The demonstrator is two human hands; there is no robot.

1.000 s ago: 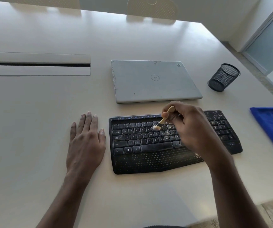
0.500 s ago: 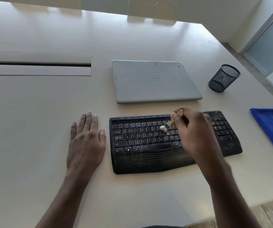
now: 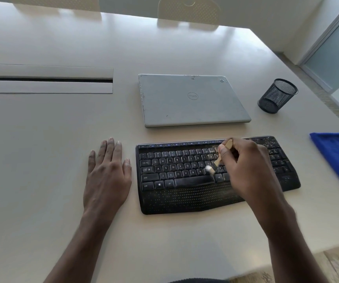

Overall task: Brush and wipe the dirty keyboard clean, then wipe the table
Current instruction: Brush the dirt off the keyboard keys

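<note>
L hand [image 3: 107, 176] flat, R hand [image 3: 248, 170] pinching brush [image 3: 217, 161]

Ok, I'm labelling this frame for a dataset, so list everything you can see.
table: 1, off-white, under everything
keyboard: 1, black, dirt specks at right end, centre
brush: 1, pale wood, white bristles, over the keys
laptop: 1, grey, shut, behind keyboard
cup: 1, black mesh, right of laptop
cloth: 1, blue, right edge of view
slot: 1, dark, in table, far left
chairs: 2, pale, beyond table's far edge
left hand: 1, flat on table, left of keyboard
right hand: 1, holds brush over keyboard
</note>
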